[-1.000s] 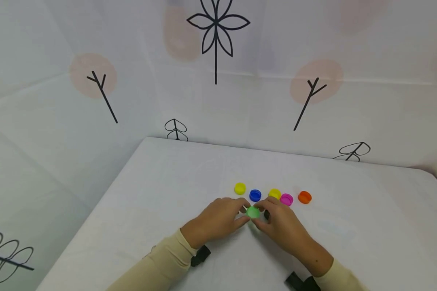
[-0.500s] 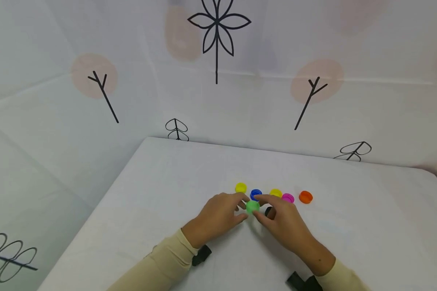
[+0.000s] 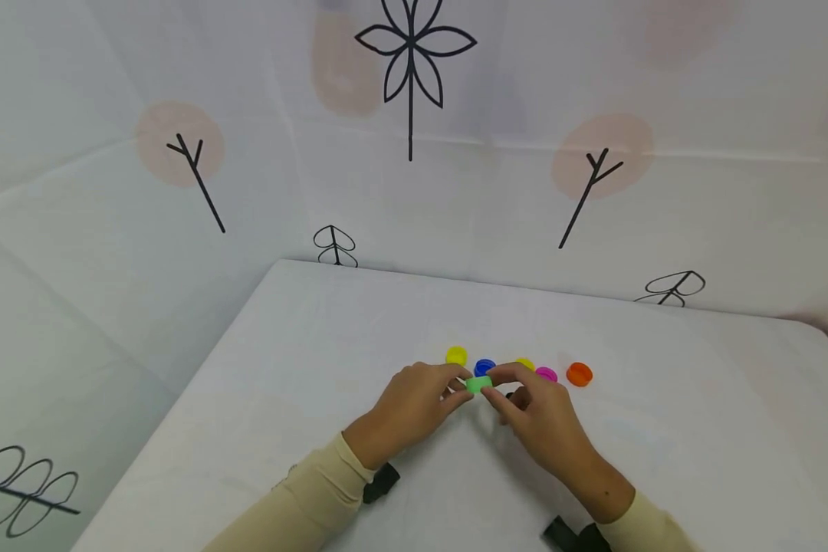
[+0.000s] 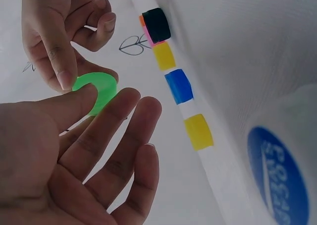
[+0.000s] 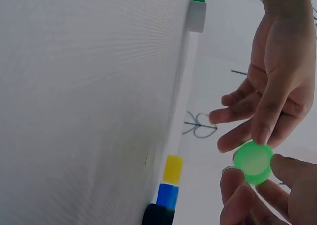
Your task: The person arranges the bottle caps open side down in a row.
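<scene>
As the left hand (image 3: 411, 405) pinches a smooth, round green cap (image 3: 479, 384), so does the right hand (image 3: 547, 422).

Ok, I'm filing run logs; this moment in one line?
left-hand grip: green cap; right-hand grip: same; cap: above table; on table: two yellow caps, blue cap, pink cap, orange cap, black cap

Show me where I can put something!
Bare white table lies right of the round orange plastic cap and behind it, towards the patterned white fabric backdrop. Leftward it's crowded: more bright plastic caps, the left hand and right hand holding a round green plastic cap.
</scene>
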A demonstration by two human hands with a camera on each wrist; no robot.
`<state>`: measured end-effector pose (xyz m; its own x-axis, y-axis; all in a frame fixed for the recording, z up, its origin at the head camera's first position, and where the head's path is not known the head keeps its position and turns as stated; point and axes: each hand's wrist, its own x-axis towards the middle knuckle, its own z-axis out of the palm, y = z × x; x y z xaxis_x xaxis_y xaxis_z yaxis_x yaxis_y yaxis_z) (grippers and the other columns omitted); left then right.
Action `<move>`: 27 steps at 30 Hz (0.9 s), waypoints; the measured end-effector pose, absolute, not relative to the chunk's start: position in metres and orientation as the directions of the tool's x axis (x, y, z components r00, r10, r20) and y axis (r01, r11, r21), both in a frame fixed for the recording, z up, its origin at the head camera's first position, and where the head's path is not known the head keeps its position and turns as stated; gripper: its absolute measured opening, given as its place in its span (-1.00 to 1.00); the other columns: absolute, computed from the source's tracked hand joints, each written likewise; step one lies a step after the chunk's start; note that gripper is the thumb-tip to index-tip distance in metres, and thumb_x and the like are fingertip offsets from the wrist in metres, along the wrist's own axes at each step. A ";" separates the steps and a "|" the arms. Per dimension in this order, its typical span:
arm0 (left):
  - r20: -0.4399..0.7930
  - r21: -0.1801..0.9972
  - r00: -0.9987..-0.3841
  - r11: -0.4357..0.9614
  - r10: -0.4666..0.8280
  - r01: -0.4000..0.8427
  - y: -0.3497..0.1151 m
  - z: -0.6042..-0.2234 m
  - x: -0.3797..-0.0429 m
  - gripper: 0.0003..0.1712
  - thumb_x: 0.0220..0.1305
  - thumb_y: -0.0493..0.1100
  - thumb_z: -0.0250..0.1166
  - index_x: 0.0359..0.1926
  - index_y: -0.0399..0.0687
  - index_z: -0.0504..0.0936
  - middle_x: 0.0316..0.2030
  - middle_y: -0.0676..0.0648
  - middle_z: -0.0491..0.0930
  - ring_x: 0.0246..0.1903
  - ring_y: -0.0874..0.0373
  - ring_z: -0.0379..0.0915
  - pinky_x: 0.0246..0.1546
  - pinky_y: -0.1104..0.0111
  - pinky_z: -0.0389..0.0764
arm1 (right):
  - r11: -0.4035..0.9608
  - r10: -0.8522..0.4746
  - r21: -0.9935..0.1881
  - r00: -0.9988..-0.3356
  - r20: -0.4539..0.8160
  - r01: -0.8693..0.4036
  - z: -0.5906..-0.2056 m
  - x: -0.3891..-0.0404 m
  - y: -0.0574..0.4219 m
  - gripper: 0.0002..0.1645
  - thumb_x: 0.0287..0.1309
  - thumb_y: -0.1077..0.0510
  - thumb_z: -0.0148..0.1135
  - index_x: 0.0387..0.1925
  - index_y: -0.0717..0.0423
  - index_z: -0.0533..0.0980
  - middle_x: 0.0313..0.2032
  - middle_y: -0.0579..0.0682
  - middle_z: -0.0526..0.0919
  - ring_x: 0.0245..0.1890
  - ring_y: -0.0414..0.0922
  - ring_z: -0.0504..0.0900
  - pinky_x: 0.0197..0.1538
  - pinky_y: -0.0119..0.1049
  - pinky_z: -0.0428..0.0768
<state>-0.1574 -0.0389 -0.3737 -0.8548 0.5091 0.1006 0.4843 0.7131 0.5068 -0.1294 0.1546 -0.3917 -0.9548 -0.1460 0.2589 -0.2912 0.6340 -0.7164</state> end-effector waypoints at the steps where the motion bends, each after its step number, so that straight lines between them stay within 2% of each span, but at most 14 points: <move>1: 0.103 0.510 -0.855 0.711 0.508 0.484 -0.039 -0.374 -0.157 -0.68 0.36 -0.03 0.31 0.06 -0.03 0.67 -0.24 0.08 0.79 -0.27 0.31 0.67 -0.30 0.53 0.56 | 0.634 -0.143 -0.718 -0.956 0.255 -0.287 -0.392 -0.129 0.154 -0.72 0.19 0.21 0.40 -0.06 0.04 0.59 -0.23 -0.02 0.76 -0.63 -0.24 0.60 -0.55 -0.42 0.50; 3: 0.113 0.519 -0.854 0.703 0.508 0.487 -0.039 -0.374 -0.158 -0.70 0.37 -0.04 0.30 0.03 -0.04 0.68 -0.24 0.07 0.78 -0.27 0.30 0.66 -0.31 0.52 0.56 | 0.632 -0.141 -0.725 -0.961 0.239 -0.273 -0.391 -0.129 0.154 -0.69 0.20 0.20 0.39 -0.02 0.04 0.59 -0.22 -0.03 0.76 -0.62 -0.25 0.60 -0.53 -0.43 0.52; 7: 0.121 0.547 -0.848 0.679 0.515 0.490 -0.039 -0.374 -0.158 -0.71 0.40 -0.03 0.26 0.03 -0.04 0.68 -0.18 0.06 0.77 -0.22 0.28 0.67 -0.25 0.50 0.59 | 0.630 -0.147 -0.728 -0.962 0.232 -0.272 -0.391 -0.128 0.155 -0.64 0.19 0.22 0.40 0.03 0.04 0.58 -0.44 -0.06 0.72 -0.62 -0.28 0.55 -0.52 -0.43 0.53; 10: 0.118 0.614 -0.852 0.636 0.511 0.467 -0.038 -0.375 -0.159 -0.71 0.43 -0.03 0.23 0.04 -0.06 0.68 -0.14 0.03 0.77 -0.19 0.29 0.67 -0.19 0.49 0.61 | 0.622 -0.164 -0.712 -0.944 0.287 -0.324 -0.392 -0.129 0.156 -0.61 0.15 0.27 0.42 0.03 0.06 0.58 -0.55 -0.07 0.66 -0.63 -0.32 0.53 -0.54 -0.42 0.53; 17: 0.069 0.815 -0.877 0.480 0.476 0.324 -0.036 -0.375 -0.162 -0.68 0.45 -0.09 0.22 0.08 -0.16 0.65 -0.17 -0.10 0.78 -0.30 0.37 0.68 -0.21 0.50 0.61 | 0.617 -0.195 -0.629 -0.866 0.461 -0.473 -0.396 -0.133 0.159 -0.46 -0.02 0.34 0.51 0.06 0.10 0.60 -0.27 -0.07 0.72 -0.58 -0.42 0.50 -0.49 -0.44 0.58; 22: 0.049 0.821 -0.878 0.481 0.477 0.307 -0.037 -0.376 -0.161 -0.58 0.47 -0.04 0.19 0.25 -0.04 0.49 -0.20 -0.04 0.79 -0.28 0.38 0.67 -0.20 0.46 0.58 | 0.619 -0.211 -0.601 -0.845 0.492 -0.505 -0.397 -0.133 0.159 -0.43 -0.07 0.36 0.54 0.06 0.11 0.62 -0.19 -0.05 0.71 -0.55 -0.43 0.51 -0.44 -0.46 0.61; 27: 0.063 0.767 -0.855 0.523 0.514 0.371 -0.037 -0.374 -0.159 -0.60 0.51 -0.04 0.13 0.28 0.10 0.33 -0.20 0.00 0.79 -0.29 0.39 0.66 -0.28 0.49 0.53 | 0.636 -0.215 -0.581 -0.840 0.497 -0.507 -0.398 -0.132 0.160 -0.44 -0.07 0.35 0.54 0.06 0.15 0.63 -0.29 -0.04 0.71 -0.55 -0.43 0.50 -0.45 -0.47 0.61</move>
<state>-0.1587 -0.0365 -0.3737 -0.8552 0.5145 0.0634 0.3713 0.5226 0.7675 -0.1323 0.1596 -0.3978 -0.8404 -0.2154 0.4974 -0.5072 0.6362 -0.5814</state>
